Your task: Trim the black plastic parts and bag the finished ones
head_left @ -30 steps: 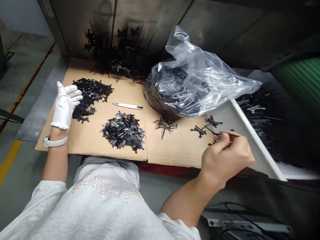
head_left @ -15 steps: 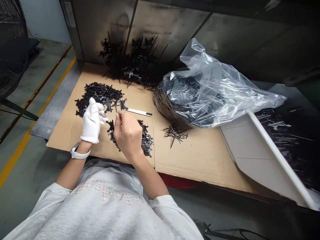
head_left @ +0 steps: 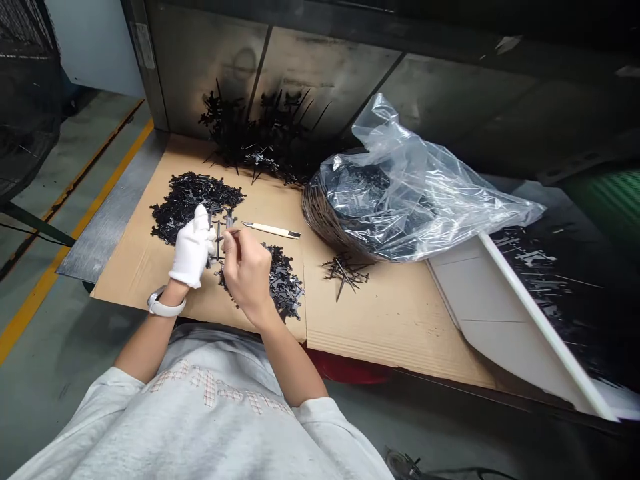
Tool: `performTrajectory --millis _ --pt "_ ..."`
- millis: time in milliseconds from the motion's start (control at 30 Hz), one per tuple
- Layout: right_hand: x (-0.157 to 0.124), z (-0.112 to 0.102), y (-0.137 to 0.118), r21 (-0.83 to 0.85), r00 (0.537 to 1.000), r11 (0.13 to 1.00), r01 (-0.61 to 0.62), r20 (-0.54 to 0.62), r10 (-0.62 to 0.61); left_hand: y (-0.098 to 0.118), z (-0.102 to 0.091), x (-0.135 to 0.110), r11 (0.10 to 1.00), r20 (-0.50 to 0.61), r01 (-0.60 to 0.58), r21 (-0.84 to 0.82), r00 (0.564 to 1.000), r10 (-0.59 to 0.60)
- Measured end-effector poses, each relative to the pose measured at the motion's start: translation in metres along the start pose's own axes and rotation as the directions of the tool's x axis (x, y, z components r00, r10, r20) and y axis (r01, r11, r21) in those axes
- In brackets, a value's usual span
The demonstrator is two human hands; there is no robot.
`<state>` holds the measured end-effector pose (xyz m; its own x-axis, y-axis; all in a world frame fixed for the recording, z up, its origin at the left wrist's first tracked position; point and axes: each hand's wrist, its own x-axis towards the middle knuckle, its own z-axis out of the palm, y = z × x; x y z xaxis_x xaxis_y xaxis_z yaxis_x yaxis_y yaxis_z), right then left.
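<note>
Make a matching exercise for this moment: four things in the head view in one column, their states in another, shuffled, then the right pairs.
Things:
1. left hand
2. right hand
3. utility knife
4. clear plastic bag

States:
A. bare, pinching a black plastic part
B. lying on cardboard
C. white-gloved
D. draped over a dark bundle

Pairs: 1-C, 2-A, 3-B, 4-D

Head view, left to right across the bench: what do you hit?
Grey metal sheet → white-gloved left hand → bare right hand → loose thin black pieces → white tray
</note>
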<state>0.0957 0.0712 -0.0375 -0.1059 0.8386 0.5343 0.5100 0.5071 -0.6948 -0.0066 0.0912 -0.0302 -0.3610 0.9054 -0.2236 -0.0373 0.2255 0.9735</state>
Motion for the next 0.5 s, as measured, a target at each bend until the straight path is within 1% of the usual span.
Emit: performTrajectory --millis 33,67,100,133,167,200,233,267,300,333,367,433,467,500 --pt "0.002 -0.001 0.003 0.096 0.996 0.991 -0.091 0.009 0.090 0.002 -0.003 0.000 0.992 0.106 0.095 -0.084 0.991 -0.086" --pt "0.004 -0.002 0.006 0.177 0.985 0.969 -0.172 0.018 0.171 0.002 -0.007 0.002 0.975 0.189 0.166 -0.147 0.972 -0.137" --pt "0.007 -0.003 0.009 0.231 0.973 0.945 -0.230 0.021 0.231 0.002 -0.010 0.005 0.965 0.224 0.190 -0.179 0.963 -0.148" --pt "0.009 -0.003 0.012 0.260 0.964 0.930 -0.260 0.016 0.265 0.001 -0.015 0.009 0.970 0.208 0.169 -0.174 0.969 -0.132" --pt "0.010 -0.004 0.015 0.267 0.962 0.926 -0.266 0.007 0.274 -0.001 -0.019 0.016 0.988 0.142 0.107 -0.109 0.986 -0.092" --pt "0.012 -0.006 0.018 0.261 0.964 0.931 -0.255 0.001 0.264 -0.003 -0.024 0.023 1.000 0.043 0.028 0.004 0.999 -0.028" --pt "0.014 -0.007 0.021 0.255 0.970 0.937 -0.238 0.003 0.245 -0.006 -0.029 0.031 0.990 -0.047 -0.038 0.137 0.998 0.045" --pt "0.015 -0.008 0.023 0.257 0.975 0.941 -0.219 0.015 0.223 -0.010 -0.034 0.040 0.948 -0.102 -0.098 0.302 0.986 0.134" --pt "0.017 -0.009 0.025 0.262 0.979 0.943 -0.205 0.032 0.204 -0.012 -0.039 0.047 0.892 -0.125 -0.149 0.427 0.967 0.221" --pt "0.018 -0.011 0.026 0.262 0.982 0.946 -0.191 0.048 0.185 -0.015 -0.043 0.053 0.803 -0.120 -0.201 0.562 0.940 0.320" --pt "0.019 -0.011 0.027 0.252 0.984 0.952 -0.176 0.064 0.165 -0.017 -0.047 0.059 0.698 -0.090 -0.244 0.673 0.910 0.405" --pt "0.021 -0.013 0.030 0.202 0.988 0.971 -0.128 0.108 0.107 -0.019 -0.054 0.065 0.482 0.002 -0.288 0.828 0.860 0.510" --pt "0.021 -0.013 0.031 0.163 0.989 0.982 -0.092 0.133 0.070 -0.020 -0.057 0.067 0.412 0.037 -0.295 0.862 0.847 0.530" --pt "0.022 -0.014 0.032 0.120 0.987 0.991 -0.051 0.157 0.032 -0.020 -0.059 0.069 0.406 0.045 -0.300 0.863 0.846 0.531"
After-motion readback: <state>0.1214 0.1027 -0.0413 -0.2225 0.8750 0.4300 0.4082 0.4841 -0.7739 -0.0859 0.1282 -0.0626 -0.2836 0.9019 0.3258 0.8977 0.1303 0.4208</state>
